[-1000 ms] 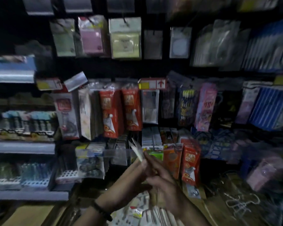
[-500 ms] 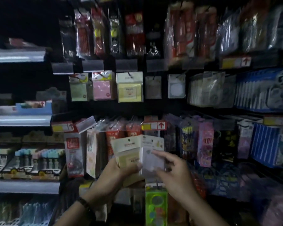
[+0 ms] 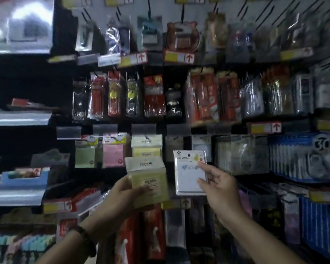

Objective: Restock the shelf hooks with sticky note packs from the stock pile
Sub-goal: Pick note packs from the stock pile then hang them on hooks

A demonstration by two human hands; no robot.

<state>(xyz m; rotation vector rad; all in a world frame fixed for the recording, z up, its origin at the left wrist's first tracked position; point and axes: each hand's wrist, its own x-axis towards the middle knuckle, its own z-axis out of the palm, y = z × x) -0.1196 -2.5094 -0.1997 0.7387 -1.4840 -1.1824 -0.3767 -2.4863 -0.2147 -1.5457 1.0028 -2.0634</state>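
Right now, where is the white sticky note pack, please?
The white pack is centre-right in the head view, held by the right hand beside the yellow pack.

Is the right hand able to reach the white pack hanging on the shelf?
Probably yes. The right hand, pinching its spare white pack, is just below the hanging white pack, and nothing stands between them. The left hand holds its yellow pack off to the side.

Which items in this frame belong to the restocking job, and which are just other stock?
Job: yellow sticky note pack, left hand gripping it; white flat sticky note pack, right hand pinching it; hanging pink sticky note pack.
Bystanders: red plastic-wrapped packs; blue striped packs.
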